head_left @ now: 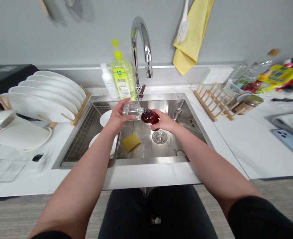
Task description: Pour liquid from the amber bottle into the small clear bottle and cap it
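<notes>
**Item: clear square bottle (130,109) and dark red bottle (150,117), held neck to neck over a steel sink (136,162)**

Nearest, two bare forearms reach out from dark sleeves, above dark trousers (156,212).

Left hand (116,119): clenched, palm turned in, fingers wrapped around the clear square bottle. The bottle lies tilted, neck toward the other hand. A sure hold, with the body cupped and the neck left free.

Right hand (163,121): closed from below on the dark red bottle, which holds dark liquid. The cradling palm leaves the top of the bottle showing. The two necks meet or nearly meet, though the exact contact is too small to tell. Both bottles sit well inside the sink's rim, above the basin.

Below the hands: a yellow sponge (131,142), a steel drain (159,136), a wire rack (83,132) and two white dishes (106,118).

Behind the sink: a chrome faucet (141,39), yellow dish soap (123,74) and a white bottle (109,81).

Left of the sink: white plates (44,94) in a wooden rack (81,106).

Right of the sink: an empty wooden rack (211,103) and a jar (251,103).

On the wall: a yellow cloth (189,38) and a white brush (183,25).
</notes>
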Available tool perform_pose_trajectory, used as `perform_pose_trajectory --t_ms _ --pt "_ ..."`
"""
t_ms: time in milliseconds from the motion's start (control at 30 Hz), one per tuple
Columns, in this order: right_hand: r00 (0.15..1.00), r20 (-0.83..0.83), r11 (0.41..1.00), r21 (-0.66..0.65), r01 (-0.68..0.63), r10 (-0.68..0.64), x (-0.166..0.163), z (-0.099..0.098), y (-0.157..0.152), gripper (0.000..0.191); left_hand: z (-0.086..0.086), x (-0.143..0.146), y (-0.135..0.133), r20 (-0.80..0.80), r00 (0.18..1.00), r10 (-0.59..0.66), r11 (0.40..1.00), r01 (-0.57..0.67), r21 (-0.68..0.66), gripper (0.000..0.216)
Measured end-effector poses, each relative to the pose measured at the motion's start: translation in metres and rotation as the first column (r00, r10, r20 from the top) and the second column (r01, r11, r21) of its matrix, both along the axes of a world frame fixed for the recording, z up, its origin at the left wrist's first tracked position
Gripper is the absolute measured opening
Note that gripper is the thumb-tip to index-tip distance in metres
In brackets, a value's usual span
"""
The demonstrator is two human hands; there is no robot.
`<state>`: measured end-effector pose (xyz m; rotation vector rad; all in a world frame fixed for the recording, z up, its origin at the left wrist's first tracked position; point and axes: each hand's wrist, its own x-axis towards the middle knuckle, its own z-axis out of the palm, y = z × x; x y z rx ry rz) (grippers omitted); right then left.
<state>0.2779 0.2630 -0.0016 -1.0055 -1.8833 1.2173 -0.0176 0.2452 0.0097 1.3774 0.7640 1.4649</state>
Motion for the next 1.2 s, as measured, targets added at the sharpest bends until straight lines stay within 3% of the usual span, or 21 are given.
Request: perform_pose_trajectory --t_ms 1200 --pt "1.000 -0.002 1.000 -0.012 0.017 -0.017 -0.0006 0.0021 -0.0021 0.092 0.0048 0.0005 -0.0024 -0.011 0.999 0.037 0.999 -0.037 -0.018 0.109"
